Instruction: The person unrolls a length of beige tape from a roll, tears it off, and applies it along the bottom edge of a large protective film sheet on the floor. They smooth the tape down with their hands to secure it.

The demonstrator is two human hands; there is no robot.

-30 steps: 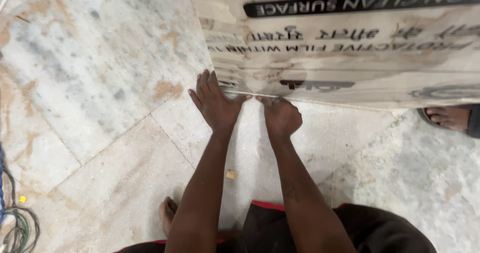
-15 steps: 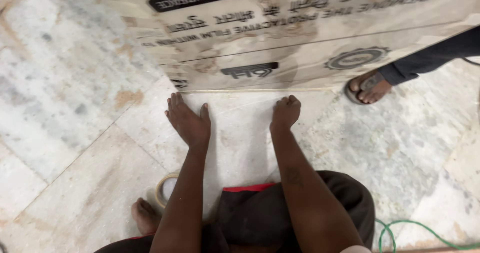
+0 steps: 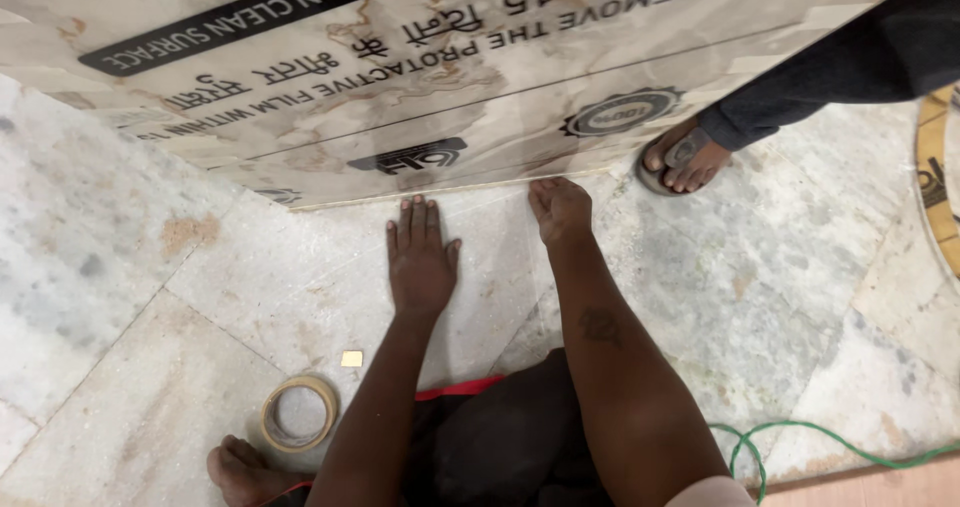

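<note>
Tile (image 3: 480, 77) edge | touching right hand (image 3: 560, 210) fingertips | left hand (image 3: 420, 262) flat, just beside

Both bare arms reach straight forward and down, the left hand (image 3: 420, 259) lying palm-down with its fingers together and stretched flat, the right hand (image 3: 560, 210) just beside it, bent at the wrist with its fingers curled under and pressed forward.

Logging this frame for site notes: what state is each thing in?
Left hand: flat on floor, fingers spread.
Right hand: curled at the tile's lower edge.
Large marble-look tile: film-covered, lower edge near the floor.
Tape roll: lying flat.
Green cable: loose on floor.
</note>
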